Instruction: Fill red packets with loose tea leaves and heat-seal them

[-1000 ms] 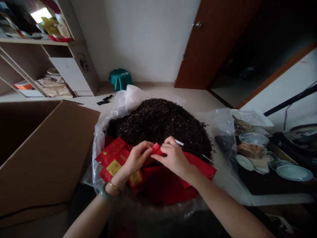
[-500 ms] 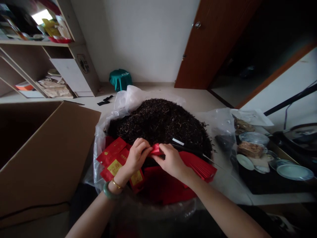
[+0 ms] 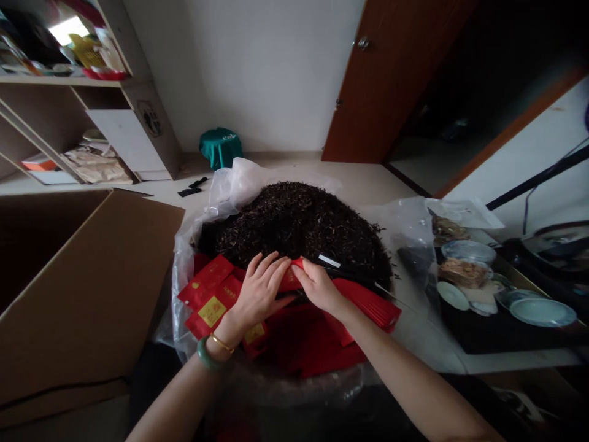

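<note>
A small red packet (image 3: 291, 277) with faint gold print is between my hands, above a heap of dark dried tea leaves (image 3: 304, 215). My right hand (image 3: 319, 285) pinches its upper right edge between thumb and fingers. Across its left side lies my left hand (image 3: 262, 288), fingers stretched out and thumb apart. That wrist wears a gold bracelet and a green bangle (image 3: 208, 355). Printed red packets (image 3: 207, 282) with yellow labels lie to the left. On the right is a fanned stack of red packets (image 3: 370, 304). My hands hide part of the held packet.
Clear plastic lining (image 3: 184, 264) surrounds the tea leaves. An open cardboard box (image 3: 105, 288) stands at the left. A dark tray (image 3: 488, 334) with dishes and a tub is at the right. Behind are a green-covered bin (image 3: 221, 147), shelves and a wooden door (image 3: 363, 92).
My left hand has gone from a curled grip on the packet to outstretched fingers across it. The packet has turned, so more of its printed face shows. My right hand keeps its pinch.
</note>
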Demonstrator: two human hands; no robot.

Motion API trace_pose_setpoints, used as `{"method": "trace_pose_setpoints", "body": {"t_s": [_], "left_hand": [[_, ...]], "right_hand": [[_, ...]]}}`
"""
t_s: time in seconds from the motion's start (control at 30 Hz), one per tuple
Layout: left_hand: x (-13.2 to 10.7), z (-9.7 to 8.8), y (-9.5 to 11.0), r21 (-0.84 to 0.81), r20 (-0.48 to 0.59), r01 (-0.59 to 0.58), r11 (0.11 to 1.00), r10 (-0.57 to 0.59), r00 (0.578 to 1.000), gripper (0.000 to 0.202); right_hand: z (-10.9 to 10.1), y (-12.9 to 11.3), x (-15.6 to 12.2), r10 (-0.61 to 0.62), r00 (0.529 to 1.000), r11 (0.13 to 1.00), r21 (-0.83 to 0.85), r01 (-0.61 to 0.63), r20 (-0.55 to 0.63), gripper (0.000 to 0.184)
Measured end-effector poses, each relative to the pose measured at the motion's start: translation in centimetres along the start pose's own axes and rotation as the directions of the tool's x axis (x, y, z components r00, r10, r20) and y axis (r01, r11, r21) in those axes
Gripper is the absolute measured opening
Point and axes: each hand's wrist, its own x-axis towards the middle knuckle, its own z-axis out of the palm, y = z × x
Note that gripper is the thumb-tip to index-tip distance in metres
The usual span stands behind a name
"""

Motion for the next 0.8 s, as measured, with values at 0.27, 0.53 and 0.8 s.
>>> {"method": "trace_pose_setpoints", "body": {"t_s": [0.27,0.53,0.8], "left_hand": [[-0.1,0.8,-0.9,-0.078,-0.089,0.083,0.993,-0.090,0.992,0.059],[0.1,0.0,-0.9,0.017,0.052,0.115,0.993,-0.116,0.992,0.046],[0.1,0.2,-1.1,0.007,0.013,0.137,0.991,-0.137,0.990,0.040]], "right_hand": [[-0.2,-1.4,-0.1,0.028,0.958,0.972,0.217,-0.093,0.285,0.025],[-0.3,-1.2,0.0,0.130,0.933,0.867,0.418,-0.272,0.337,0.035],[-0.3,-1.9,0.0,0.111,0.911,0.643,0.670,-0.371,0.398,0.043]]}}
